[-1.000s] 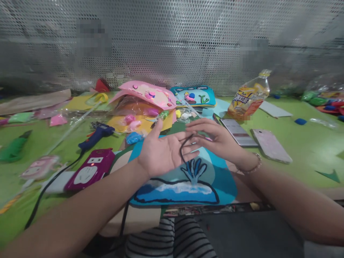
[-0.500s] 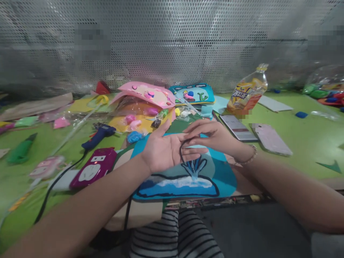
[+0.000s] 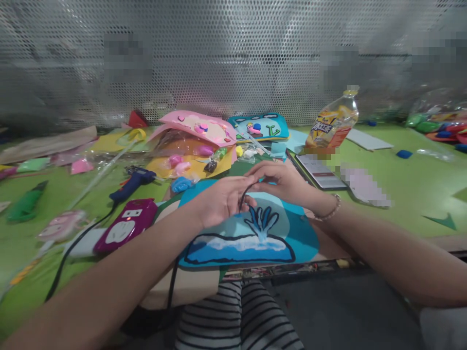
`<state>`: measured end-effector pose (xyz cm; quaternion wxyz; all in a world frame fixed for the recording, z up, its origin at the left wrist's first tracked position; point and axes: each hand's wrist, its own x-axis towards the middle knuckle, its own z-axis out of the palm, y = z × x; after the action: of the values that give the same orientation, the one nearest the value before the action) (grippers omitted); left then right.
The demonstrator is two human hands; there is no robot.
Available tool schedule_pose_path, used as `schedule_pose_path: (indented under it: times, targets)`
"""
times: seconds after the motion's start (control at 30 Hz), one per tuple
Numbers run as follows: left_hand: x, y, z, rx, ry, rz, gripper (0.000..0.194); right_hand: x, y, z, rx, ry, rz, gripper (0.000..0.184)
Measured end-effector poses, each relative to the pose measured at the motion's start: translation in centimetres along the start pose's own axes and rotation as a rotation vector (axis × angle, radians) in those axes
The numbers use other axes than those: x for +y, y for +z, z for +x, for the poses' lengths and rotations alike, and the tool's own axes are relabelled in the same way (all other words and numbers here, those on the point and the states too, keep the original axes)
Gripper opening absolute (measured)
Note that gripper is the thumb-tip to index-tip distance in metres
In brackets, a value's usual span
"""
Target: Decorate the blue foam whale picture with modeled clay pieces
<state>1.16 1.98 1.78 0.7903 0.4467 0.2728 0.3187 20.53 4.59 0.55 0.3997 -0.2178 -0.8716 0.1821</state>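
A thin black strand point(image 3: 242, 198), which looks like rolled modelling clay, hangs in a curve between my hands. My right hand point(image 3: 279, 179) pinches its upper end between thumb and fingertips. My left hand point(image 3: 222, 201) is curled around it, thumb and forefinger closed near the right fingertips. Both hands hover over a blue board point(image 3: 308, 238) on the table edge. Its black-outlined picture shows a blue and white pool shape point(image 3: 241, 249) with a plume-like splash point(image 3: 261, 221) rising from it. Part of the board is hidden behind my left hand and forearm.
To the left lie a blue glue gun point(image 3: 133, 184), a magenta power socket point(image 3: 126, 226) and a green pen-like tool point(image 3: 27, 201). Pink point(image 3: 199, 127) and blue point(image 3: 259, 126) decorated boards stand behind. A bottle point(image 3: 333, 124) and a phone point(image 3: 321, 171) are at right.
My left hand has turned from an open, upward palm to curled fingers closed on the black strand. My right hand still pinches the strand. The view has shifted slightly.
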Motion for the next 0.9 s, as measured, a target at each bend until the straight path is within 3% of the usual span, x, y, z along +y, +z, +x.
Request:
schedule_pose_path:
  times: [0.13,0.33,0.53,0.9]
  targets:
    - [-0.4,0.1,0.3,0.159,0.164,0.296,0.019,0.3,-0.1,-0.1,0.014,0.064,-0.095,0.008]
    - [-0.4,-0.6,0.8,0.360,0.227,0.433,0.020,0.3,0.0,-0.2,0.047,0.121,-0.153,0.007]
    - [-0.4,-1.2,1.0,0.380,0.345,0.460,0.014,-0.1,0.4,-0.1,0.074,0.199,0.032,0.011]
    - [-0.5,-0.8,1.0,0.409,0.308,0.429,0.010,-0.1,0.5,0.1,0.140,0.519,0.534,0.019]
